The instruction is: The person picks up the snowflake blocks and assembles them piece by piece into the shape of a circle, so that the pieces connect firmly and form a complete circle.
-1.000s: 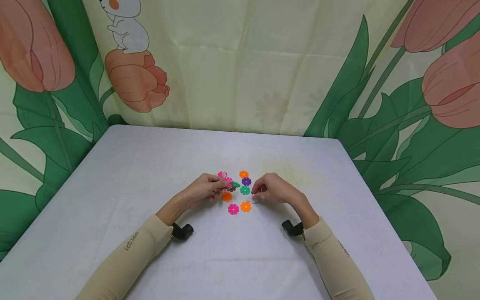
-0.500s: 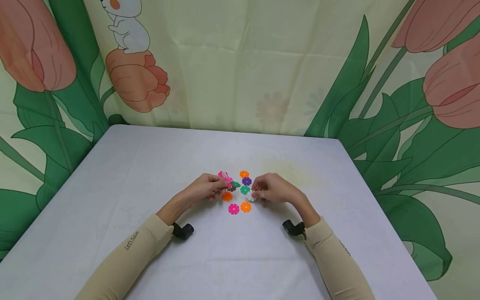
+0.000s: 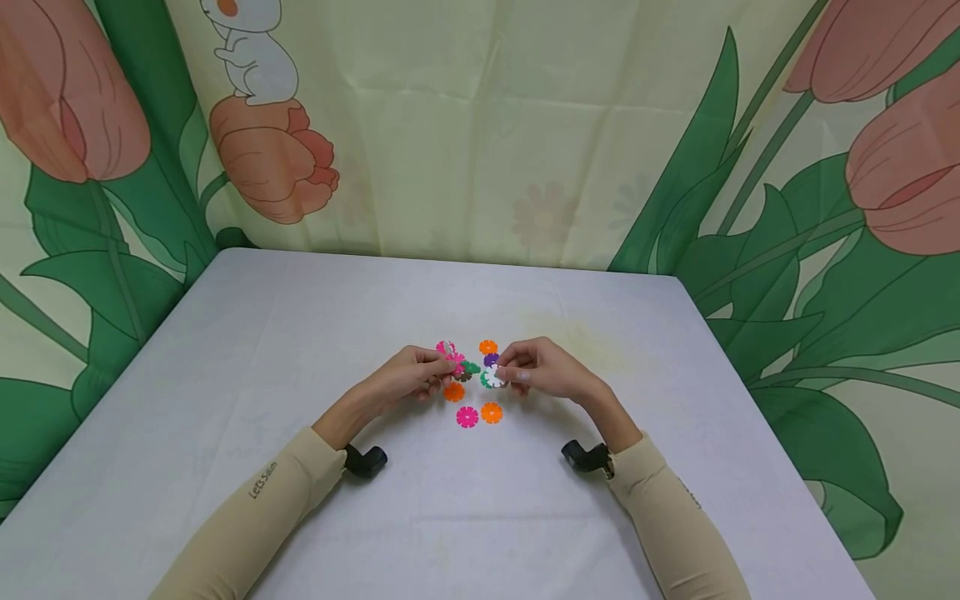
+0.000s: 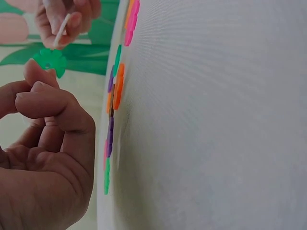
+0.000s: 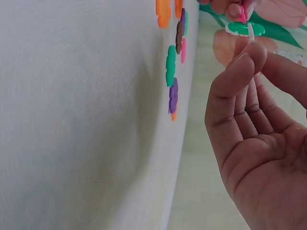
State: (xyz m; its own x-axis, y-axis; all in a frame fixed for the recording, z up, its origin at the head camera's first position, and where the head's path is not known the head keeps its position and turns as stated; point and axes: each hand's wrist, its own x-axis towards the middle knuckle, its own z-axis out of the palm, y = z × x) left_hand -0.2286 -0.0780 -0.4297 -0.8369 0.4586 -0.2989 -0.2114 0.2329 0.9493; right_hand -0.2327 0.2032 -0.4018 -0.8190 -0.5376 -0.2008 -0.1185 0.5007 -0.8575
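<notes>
My left hand point(image 3: 408, 372) pinches a pink interlocking snowflake disc point(image 3: 456, 363) between thumb and fingers. A green snowflake disc point(image 3: 471, 368) is joined to the pink one and sticks out to the right, above the table. Across from it, my right hand point(image 3: 553, 368) pinches a white snowflake disc point(image 3: 495, 377) by its edge. In the right wrist view the white disc point(image 5: 251, 31) shows edge-on and overlaps the green disc point(image 5: 256, 28). From the left wrist, the white disc point(image 4: 62, 29) appears just beyond the green one point(image 4: 50, 61).
Several loose discs lie flat on the white-covered table point(image 3: 465, 517) around and below my hands, among them an orange disc point(image 3: 491, 412), a pink disc point(image 3: 467, 417), another orange disc point(image 3: 453, 392) and a purple disc point(image 3: 491, 360). A flower-printed curtain point(image 3: 450, 150) hangs behind.
My right hand has picked up the white disc from the table and raised it, moving it left toward the green disc. The left hand has stayed in place with its joined discs.
</notes>
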